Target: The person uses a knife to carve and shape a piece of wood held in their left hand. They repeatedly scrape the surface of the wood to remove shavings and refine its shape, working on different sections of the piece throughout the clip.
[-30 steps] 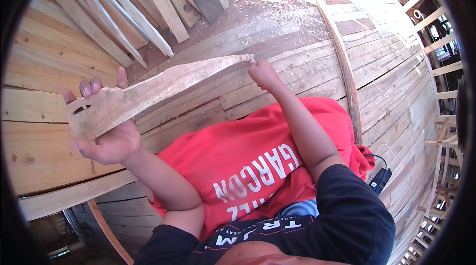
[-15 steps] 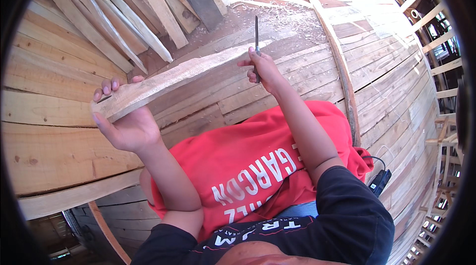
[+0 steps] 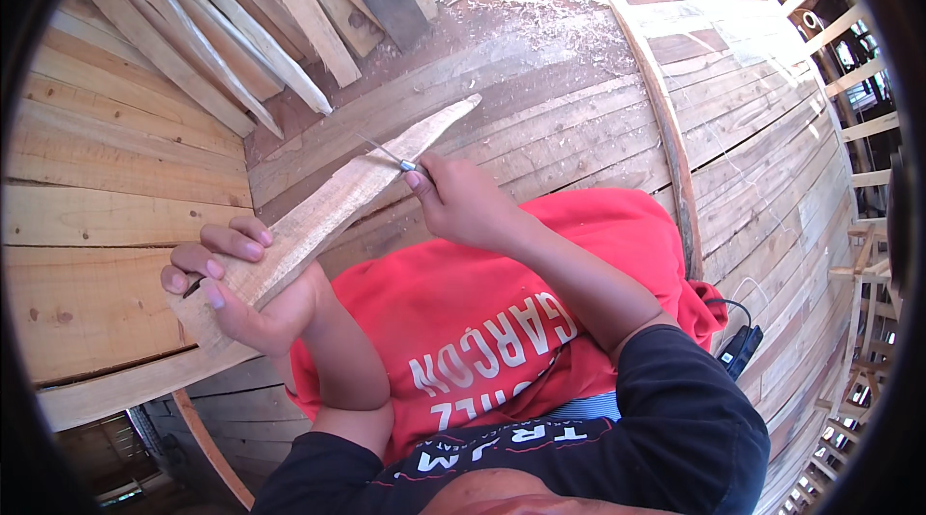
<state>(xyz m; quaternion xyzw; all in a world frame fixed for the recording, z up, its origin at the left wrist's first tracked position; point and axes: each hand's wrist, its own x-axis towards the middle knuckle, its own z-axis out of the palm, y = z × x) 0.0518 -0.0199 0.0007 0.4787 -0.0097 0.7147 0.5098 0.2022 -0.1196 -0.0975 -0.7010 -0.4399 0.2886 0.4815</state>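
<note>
Evidently, the left hand (image 3: 253, 288) carries the wide end of a long tapered wooden board (image 3: 323, 204), for the palm lies under it, the fingers curl over the far edge and the thumb presses from the near side; such a grip probably keeps the wood from turning while the blade pushes on it. The board is held in the air before the body, its narrow tip pointing away to the upper right, above the plank floor (image 3: 540, 129); near the left fingertips there is a dark slot (image 3: 194, 286) in the wood. The right hand (image 3: 468, 202) is closed around the handle of a thin-bladed knife (image 3: 407, 166) (the fist hides most of this handle); the blade lies across the narrower part of the board, though I cannot tell whether it bites. A red cloth (image 3: 617, 235) covers the lap, perhaps to catch the shavings.

Compared with half a second ago, when the knife stands upright beside the tip, the blade is now laid over the wood, nearer to the left hand; the board also slopes more steeply, and its wide end is lower and closer to the body.
</note>
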